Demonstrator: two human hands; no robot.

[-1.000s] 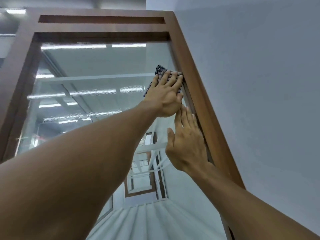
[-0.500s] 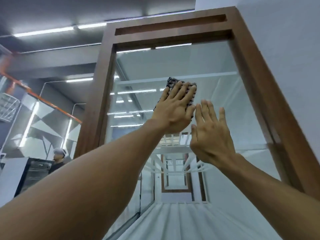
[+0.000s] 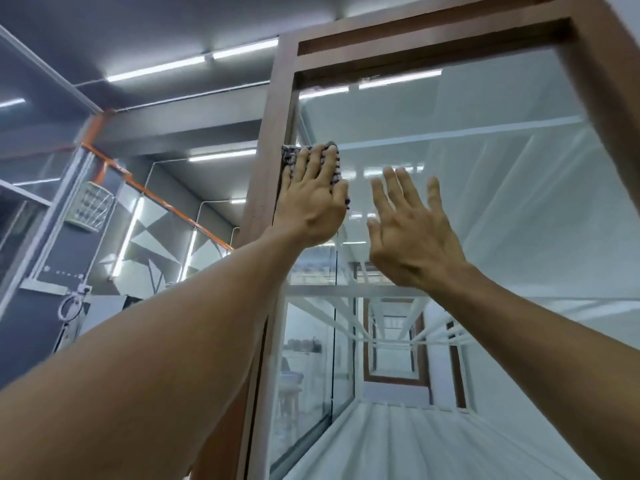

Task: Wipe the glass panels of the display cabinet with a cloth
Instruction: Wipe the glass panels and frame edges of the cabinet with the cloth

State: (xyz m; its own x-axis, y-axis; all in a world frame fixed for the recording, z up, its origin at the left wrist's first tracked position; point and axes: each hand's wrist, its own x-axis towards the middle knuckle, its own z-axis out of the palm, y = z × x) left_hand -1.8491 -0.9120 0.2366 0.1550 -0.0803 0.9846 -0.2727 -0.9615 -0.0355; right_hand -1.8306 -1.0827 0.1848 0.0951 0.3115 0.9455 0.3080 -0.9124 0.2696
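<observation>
A tall display cabinet with a brown wooden frame (image 3: 268,161) and a glass panel (image 3: 485,202) rises in front of me. My left hand (image 3: 313,202) lies flat with straight fingers on a dark checkered cloth (image 3: 289,155), pressing it against the glass at the panel's upper left edge, where it overlaps the frame. Most of the cloth is hidden under the hand. My right hand (image 3: 410,230) is open with spread fingers, flat against the glass just right of the left hand.
White shelves (image 3: 346,291) show inside the cabinet behind the glass. A white wall (image 3: 628,8) stands at the right. To the left are glass partitions, an orange beam (image 3: 104,161) and a wire basket (image 3: 90,206) on the wall.
My left hand has swept the cloth leftward across the glass, from the right frame edge to the left one. My right hand followed to the left along the panel.
</observation>
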